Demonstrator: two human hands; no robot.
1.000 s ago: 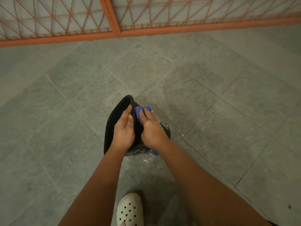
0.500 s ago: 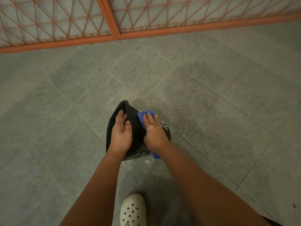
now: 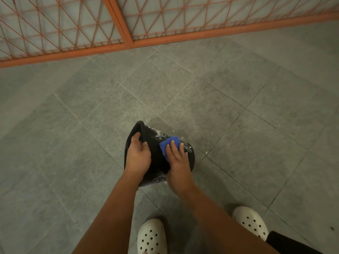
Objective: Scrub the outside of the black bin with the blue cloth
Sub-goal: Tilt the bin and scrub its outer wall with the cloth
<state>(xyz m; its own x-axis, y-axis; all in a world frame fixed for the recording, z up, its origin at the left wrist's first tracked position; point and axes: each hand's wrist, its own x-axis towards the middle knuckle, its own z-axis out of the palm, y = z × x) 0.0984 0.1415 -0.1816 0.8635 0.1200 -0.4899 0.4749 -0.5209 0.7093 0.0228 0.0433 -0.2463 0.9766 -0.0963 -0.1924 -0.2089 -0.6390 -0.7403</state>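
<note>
The black bin [image 3: 156, 158] lies tilted on its side on the grey tiled floor, its open mouth facing left and its base to the right. White soap foam streaks its outer wall. My left hand [image 3: 138, 157] grips the bin's rim, fingers curled over the edge. My right hand [image 3: 177, 163] presses the blue cloth [image 3: 169, 143] flat against the outside of the bin near its base, fingers spread over the cloth. Much of the cloth is hidden under my palm.
Grey floor tiles [image 3: 238, 125] spread all around the bin, with small foam specks to its right. An orange metal lattice gate [image 3: 117, 24] runs along the far edge. My two white perforated clogs, left [image 3: 152, 236] and right [image 3: 251, 221], stand below the bin.
My right hand has slid the blue cloth rightward along the bin's outer wall toward the base. My left hand has kept hold of the rim. The view has shifted and my right foot now shows.
</note>
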